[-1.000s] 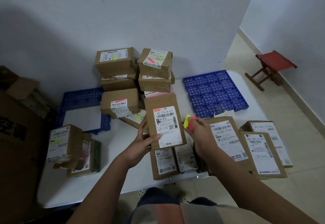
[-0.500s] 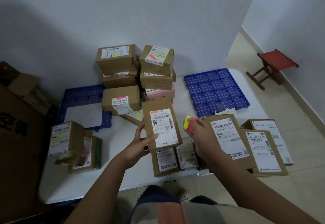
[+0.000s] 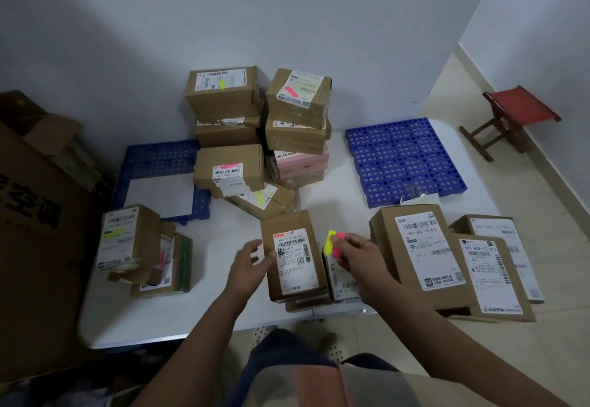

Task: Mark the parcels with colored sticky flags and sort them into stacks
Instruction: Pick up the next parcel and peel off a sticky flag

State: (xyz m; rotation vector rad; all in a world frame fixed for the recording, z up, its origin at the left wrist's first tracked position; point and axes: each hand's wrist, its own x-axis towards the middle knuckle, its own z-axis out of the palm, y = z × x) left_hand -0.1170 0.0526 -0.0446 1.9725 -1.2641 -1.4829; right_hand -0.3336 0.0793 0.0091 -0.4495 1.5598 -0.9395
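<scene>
A white table is standing against a pale wall, carrying brown parcels and two blue perforated mats. Near the table's front edge, a labelled parcel is lying on top of other parcels. The left hand is touching that parcel's left side with loosely spread fingers, gripping nothing. Just right of the parcel, the right hand is pinching yellow and pink sticky flags.
</scene>
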